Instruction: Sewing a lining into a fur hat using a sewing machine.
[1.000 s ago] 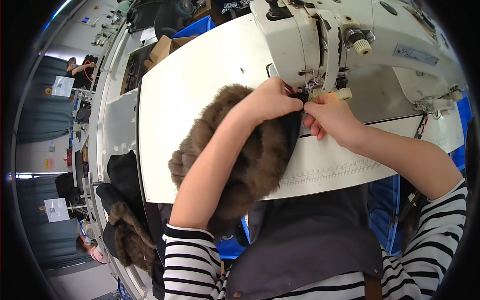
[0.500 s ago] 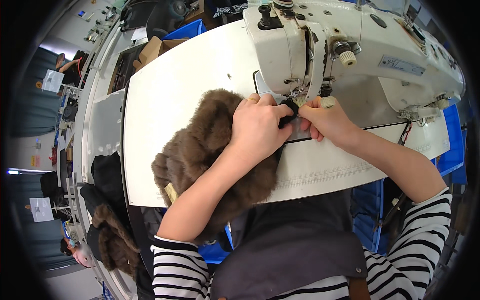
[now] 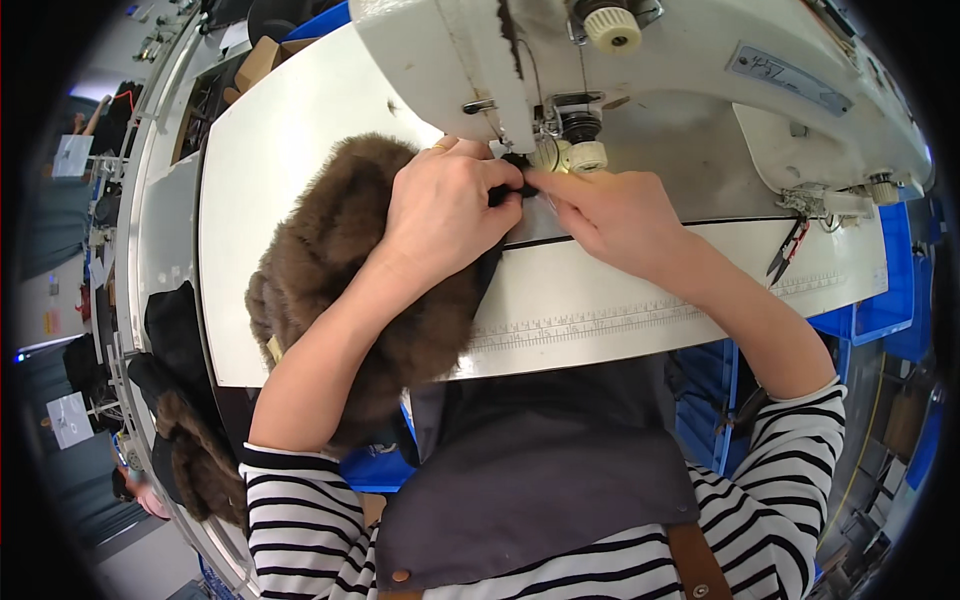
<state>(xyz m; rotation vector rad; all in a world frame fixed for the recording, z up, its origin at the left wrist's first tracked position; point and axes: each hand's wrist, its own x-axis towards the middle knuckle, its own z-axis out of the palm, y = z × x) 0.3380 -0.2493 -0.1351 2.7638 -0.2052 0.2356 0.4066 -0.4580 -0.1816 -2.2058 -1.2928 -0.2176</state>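
A white sewing machine (image 3: 690,75) stands over the table, its needle area just beyond my fingers. My left hand (image 3: 450,205) is closed in a pinch on a small piece of black fabric (image 3: 513,188) close to the presser foot. From the other side my right hand (image 3: 625,220) meets the same fabric, index finger stretched along to its edge and the other fingers curled under; the thumb's grip is partly hidden. A bulky brown fur piece (image 3: 335,225) lies left of and beneath my left forearm, drooping over the table's front edge.
Red-handled thread snips (image 3: 787,252) lie at the right of the white table (image 3: 640,305), near its printed ruler. Blue bins (image 3: 885,280) sit beyond and below the table. Black garments with brown fur (image 3: 195,460) hang at the left. Other people work far left.
The view has shifted closer to the machine, so things appear further left. My right hand has gone from a pinch with curled fingers to a straighter index finger against the black fabric.
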